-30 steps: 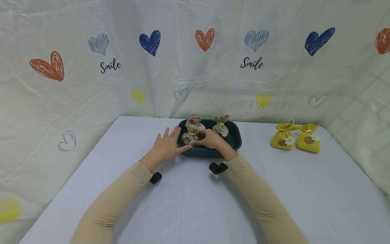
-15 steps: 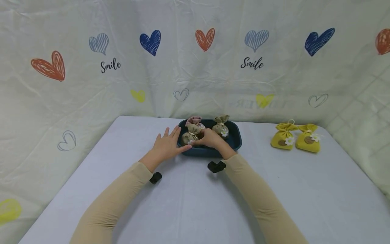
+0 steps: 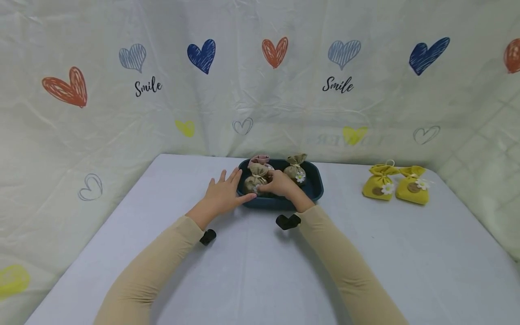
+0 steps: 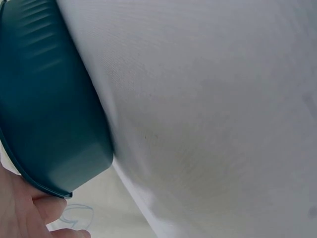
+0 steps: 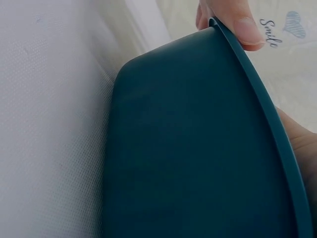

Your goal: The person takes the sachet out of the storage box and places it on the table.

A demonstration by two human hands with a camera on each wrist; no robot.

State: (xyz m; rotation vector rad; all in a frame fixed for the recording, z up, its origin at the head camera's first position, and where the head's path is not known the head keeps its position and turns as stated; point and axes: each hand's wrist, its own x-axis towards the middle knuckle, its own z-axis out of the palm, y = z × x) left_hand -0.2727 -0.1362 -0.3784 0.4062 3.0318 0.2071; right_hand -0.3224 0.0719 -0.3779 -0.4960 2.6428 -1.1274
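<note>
A dark teal tray stands at the back middle of the table with small drawstring pouches inside. My right hand reaches over its front rim, thumb and fingers round a brown pouch at the left end. Behind that pouch is a pink one, partly hidden; another brown pouch with a white daisy sits to the right. My left hand is spread against the tray's left end, its fingers straight at the rim in the left wrist view. The right wrist view shows the tray's outer wall, not the pouches.
Two yellow pouches with daisies stand side by side at the table's back right. A white cloth covers the table. Behind it hangs a pale curtain printed with hearts and "Smile". Black wrist camera mounts show beneath both wrists.
The brown pouch in my right hand has shifted slightly right inside the tray and stands a little straighter. My right wrist has edged left; my left hand stays put.
</note>
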